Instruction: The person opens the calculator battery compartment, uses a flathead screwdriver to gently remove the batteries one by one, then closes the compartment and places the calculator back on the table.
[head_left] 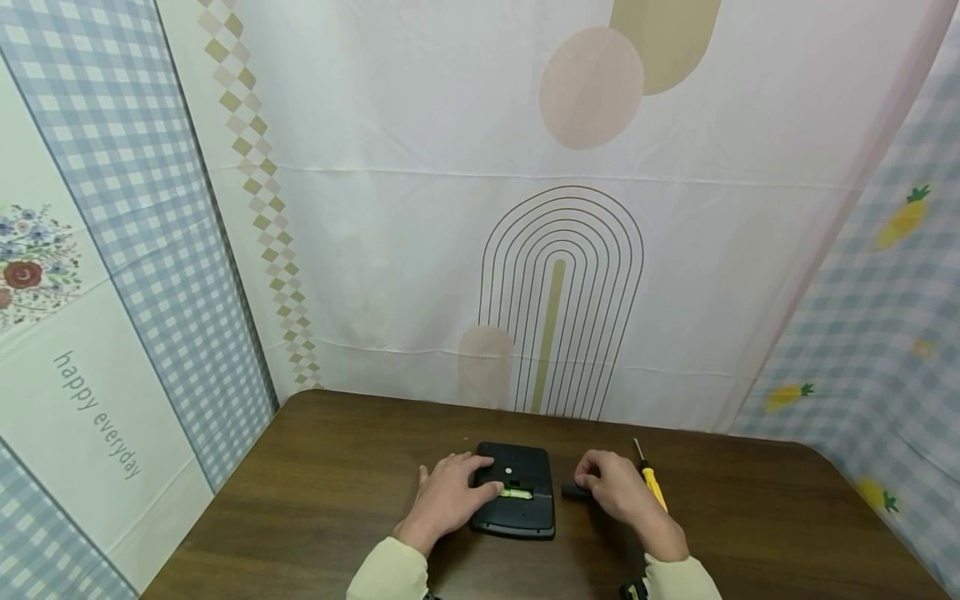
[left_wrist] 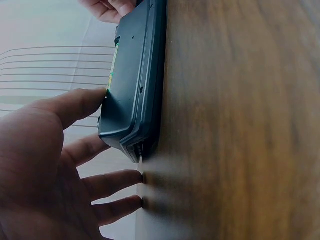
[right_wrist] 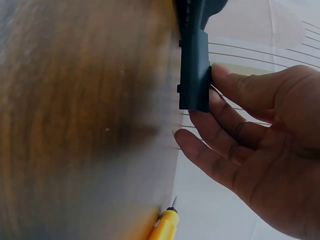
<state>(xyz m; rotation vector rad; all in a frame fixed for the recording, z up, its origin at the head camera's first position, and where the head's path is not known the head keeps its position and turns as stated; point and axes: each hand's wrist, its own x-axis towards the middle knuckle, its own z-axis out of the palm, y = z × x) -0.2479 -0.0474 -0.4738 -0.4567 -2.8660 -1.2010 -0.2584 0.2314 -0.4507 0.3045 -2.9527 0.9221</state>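
Note:
A black calculator-like device (head_left: pixel 513 518) lies back side up on the table, a yellow-green battery (head_left: pixel 517 494) showing in its uncovered compartment. My left hand (head_left: pixel 452 493) rests on its left part; the thumb (left_wrist: pixel 85 105) touches it at the battery's end, and the other fingers are spread along the left edge. To the right of the device, my right hand (head_left: pixel 617 487) pinches a small black battery cover (right_wrist: pixel 195 75) between thumb and fingers. Two small tabs stand out along one side of the cover. The face of the device is hidden underneath.
A screwdriver (head_left: pixel 652 483) with a yellow handle lies just right of my right hand, its tip pointing away. Beneath everything is a brown wooden table (head_left: pixel 337 467). A patterned cloth (head_left: pixel 390 250) hangs behind the table's far edge.

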